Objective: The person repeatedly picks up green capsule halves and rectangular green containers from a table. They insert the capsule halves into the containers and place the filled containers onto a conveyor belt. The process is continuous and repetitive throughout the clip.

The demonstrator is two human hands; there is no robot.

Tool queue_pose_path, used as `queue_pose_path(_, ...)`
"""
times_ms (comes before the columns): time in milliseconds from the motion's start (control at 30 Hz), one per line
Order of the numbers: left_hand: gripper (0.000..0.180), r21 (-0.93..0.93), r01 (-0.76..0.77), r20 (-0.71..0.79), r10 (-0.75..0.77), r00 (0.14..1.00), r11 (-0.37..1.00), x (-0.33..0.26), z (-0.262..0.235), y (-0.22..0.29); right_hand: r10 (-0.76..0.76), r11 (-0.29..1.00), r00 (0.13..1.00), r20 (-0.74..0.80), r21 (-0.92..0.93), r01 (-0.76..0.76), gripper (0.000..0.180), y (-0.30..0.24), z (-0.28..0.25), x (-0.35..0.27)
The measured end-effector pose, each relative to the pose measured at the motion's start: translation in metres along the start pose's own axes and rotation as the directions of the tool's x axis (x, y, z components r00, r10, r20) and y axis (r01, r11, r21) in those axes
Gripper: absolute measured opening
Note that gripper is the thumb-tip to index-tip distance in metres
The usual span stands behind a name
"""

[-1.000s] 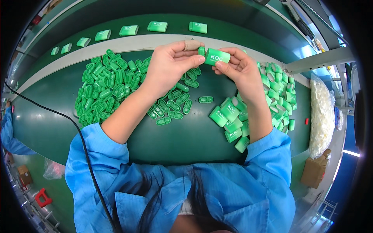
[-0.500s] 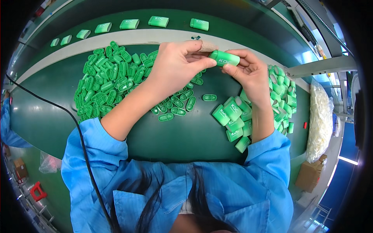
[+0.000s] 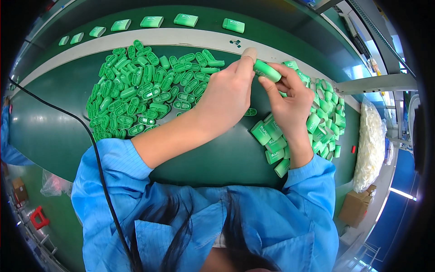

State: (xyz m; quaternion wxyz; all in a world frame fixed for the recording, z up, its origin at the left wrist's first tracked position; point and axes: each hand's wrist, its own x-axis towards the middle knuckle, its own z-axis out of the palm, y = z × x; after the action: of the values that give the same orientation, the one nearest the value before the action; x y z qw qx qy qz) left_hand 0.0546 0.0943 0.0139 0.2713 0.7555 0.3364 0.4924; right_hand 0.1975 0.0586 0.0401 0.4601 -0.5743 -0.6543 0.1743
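A small green plastic case [image 3: 267, 71] with pale lettering is held between my two hands above the green work surface. My right hand [image 3: 292, 97] pinches its right part between thumb and fingers. At its left end is my left hand [image 3: 229, 93], fingers bent against it and a tan cover on one fingertip; its thumb is hidden. To the left spreads a heap of oval green end caps [image 3: 149, 86], partly behind my left forearm. On the right lies a pile of hollow light-green sleeves [image 3: 324, 124], several of them beside my right wrist.
Beyond a pale rail [image 3: 176, 36], finished-looking green cases [image 3: 186, 20] stand in a row on a green belt. Small dark-green bits [image 3: 235, 43] lie on the rail. At right are a metal arm [image 3: 376, 85], a bag of whitish pieces [image 3: 369, 145] and a small red piece [image 3: 353, 149]. A black cable [image 3: 97, 158] hangs at left.
My left hand has turned and moved down and right against the case's end. The case now tilts down to the right. My right hand has shifted slightly, still holding it.
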Motion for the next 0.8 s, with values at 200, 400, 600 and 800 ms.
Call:
queue_pose_path(200, 0.041, -0.103, 0.155, 0.131, -0.141, 0.981, 0.983, 0.019, -0.014, -0.014, 0.114, 0.984, 0.978, 0.177, 0.114, -0.136, 0.024, 0.026, -0.008, 0.053)
queue_pose_path(400, 0.028, 0.199, -0.219, 0.552, 0.075, 0.830, 0.955, -0.006, -0.012, 0.008, 0.502, 0.865, 0.826, 0.256, -0.178, -0.470, 0.033, 0.098, -0.022, 0.130)
queue_pose_path(600, 0.018, 0.355, -0.392, 0.665, 0.065, 0.744, 0.849, -0.019, -0.004, 0.010, 0.119, 0.861, 0.982, 0.149, -0.507, -0.028, 0.039, 0.077, -0.042, 0.108)
queue_pose_path(800, 0.032, 0.056, -0.114, 0.530, 0.067, 0.846, 0.992, -0.009, -0.008, -0.002, 0.060, 0.622, 0.837, 0.545, -0.676, 0.396, 0.041, 0.039, -0.075, 0.037)
